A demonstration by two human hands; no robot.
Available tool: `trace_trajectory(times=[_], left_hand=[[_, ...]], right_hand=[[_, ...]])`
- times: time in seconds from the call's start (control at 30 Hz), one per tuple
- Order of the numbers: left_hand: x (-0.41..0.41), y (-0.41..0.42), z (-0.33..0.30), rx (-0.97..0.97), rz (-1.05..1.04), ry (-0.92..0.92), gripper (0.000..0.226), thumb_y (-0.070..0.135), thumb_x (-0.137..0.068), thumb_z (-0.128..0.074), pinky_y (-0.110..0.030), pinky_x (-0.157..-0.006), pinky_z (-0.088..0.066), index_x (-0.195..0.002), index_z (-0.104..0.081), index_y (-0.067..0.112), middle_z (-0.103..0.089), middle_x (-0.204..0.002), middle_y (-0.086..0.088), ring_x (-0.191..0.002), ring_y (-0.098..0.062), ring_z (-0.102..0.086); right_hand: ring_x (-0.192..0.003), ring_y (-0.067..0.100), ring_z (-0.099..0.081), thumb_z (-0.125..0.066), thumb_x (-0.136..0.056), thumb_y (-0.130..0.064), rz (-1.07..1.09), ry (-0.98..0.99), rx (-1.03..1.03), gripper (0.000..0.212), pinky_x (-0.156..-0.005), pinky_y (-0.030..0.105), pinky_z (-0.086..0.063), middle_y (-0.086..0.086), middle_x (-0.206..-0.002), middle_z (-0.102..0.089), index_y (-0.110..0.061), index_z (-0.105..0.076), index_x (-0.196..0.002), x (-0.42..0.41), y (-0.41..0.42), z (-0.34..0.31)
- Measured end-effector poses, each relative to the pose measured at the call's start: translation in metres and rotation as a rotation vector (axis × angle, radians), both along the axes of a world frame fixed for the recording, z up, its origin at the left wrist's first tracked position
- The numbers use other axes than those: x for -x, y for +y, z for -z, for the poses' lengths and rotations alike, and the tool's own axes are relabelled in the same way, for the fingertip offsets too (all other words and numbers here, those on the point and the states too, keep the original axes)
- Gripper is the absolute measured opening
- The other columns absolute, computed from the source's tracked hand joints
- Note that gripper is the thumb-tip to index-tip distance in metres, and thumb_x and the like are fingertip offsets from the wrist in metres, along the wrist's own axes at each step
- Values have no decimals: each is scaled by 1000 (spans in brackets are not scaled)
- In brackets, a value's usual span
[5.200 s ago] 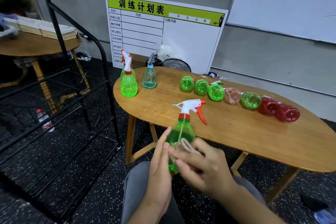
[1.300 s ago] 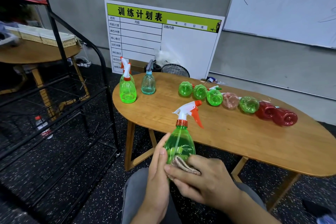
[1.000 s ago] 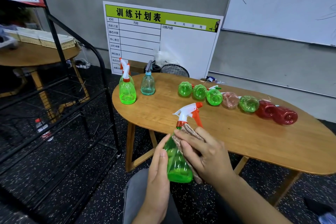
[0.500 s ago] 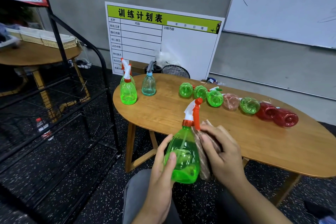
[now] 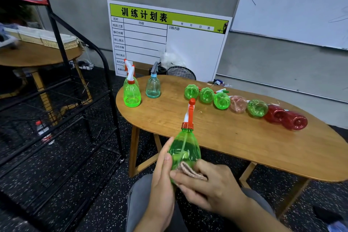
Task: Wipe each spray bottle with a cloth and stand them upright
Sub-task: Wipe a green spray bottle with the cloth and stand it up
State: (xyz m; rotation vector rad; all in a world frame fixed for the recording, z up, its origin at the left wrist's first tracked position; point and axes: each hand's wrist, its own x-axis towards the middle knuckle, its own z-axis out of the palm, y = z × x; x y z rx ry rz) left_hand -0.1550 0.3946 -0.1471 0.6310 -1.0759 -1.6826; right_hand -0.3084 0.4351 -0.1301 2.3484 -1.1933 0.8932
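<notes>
Your left hand (image 5: 162, 173) holds the green spray bottle (image 5: 183, 149) by its side, fingers laid fairly straight up the bottle's left flank, thumb on its front. The bottle is upright over your lap at 6 o'clock, just short of the table's (image 5: 244, 137) near edge, its orange and white trigger head pointing away from you. Your right hand (image 5: 209, 186) pinches the beige cloth (image 5: 190, 170) against the bottle's lower body.

On the table at 11 o'clock two bottles stand upright: a green one (image 5: 131, 94) and, just to its right, a pale blue one (image 5: 153, 88). From 12 round to 2 o'clock a row of bottles (image 5: 244, 105) lies on its side, bases toward you: three green, one pink, one green, two red, each touching the next.
</notes>
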Motion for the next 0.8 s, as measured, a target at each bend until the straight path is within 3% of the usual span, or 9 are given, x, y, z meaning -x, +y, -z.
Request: trace_trajectory(times=[0.07,0.2,0.3,0.4,0.5,0.63,0.73,0.8], left_hand=[[1,1,1,-10,3,-11,49,39,-104,-39,-38,-100,-58,-151,-53,33,-71,-136,-8,-127,-27,-68],[5,2,9,-3,-16,-93,35,47,-110,-44,-54,-110,-50,-142,-60,49,-65,-145,4,-131,-23,-65],[5,2,11,10,-18,-119,40,55,-106,-45,-59,-113,-47,-143,-57,51,-63,-148,5,-135,-25,-62],[4,1,6,3,-21,-60,42,42,-108,-43,-55,-112,-48,-147,-57,39,-67,-143,1,-132,-25,-65],[4,1,4,-24,-21,-26,45,39,-105,-39,-46,-106,-52,-148,-55,36,-71,-137,-1,-130,-24,-66],[2,2,2,-32,-16,-15,45,37,-109,-35,-33,-95,-59,-149,-54,29,-74,-130,-9,-122,-26,-71],[4,3,2,-32,2,-38,50,41,-105,-37,-41,-102,-56,-152,-51,29,-73,-132,-8,-125,-26,-69],[6,4,2,-22,0,-66,50,42,-104,-39,-51,-109,-52,-151,-52,32,-70,-139,-4,-130,-25,-66]], right_hand=[[-65,6,-50,-60,-104,-39,20,-20,16,31,-47,23,-47,-4,-87,-57,-37,-66,-134,6,-6,-5],[-65,3,-48,-43,-109,-48,214,-362,-82,34,-51,13,-38,-10,-89,-52,-41,-65,-134,17,-30,-24],[-67,4,-49,-44,-108,-50,256,-487,-109,33,-54,12,-33,-17,-85,-47,-42,-65,-132,17,-38,-26],[-66,7,-50,-50,-107,-44,213,-478,-109,32,-50,21,-42,-9,-86,-50,-37,-70,-131,7,-30,-20],[-66,0,-46,-53,-107,-42,113,-292,-82,30,-52,12,-42,-6,-88,-52,-38,-67,-133,-4,-13,-9],[-66,10,-55,-70,-99,-33,-9,-25,-19,33,-50,28,-49,0,-84,-60,-33,-72,-132,-2,1,4],[-70,1,-46,-63,-103,-38,27,-51,-8,29,-51,21,-48,-4,-92,-58,-36,-70,-131,6,-7,-4],[-68,-3,-42,-49,-108,-43,122,-215,-32,29,-50,14,-42,-9,-93,-53,-38,-67,-132,12,-18,-13]])
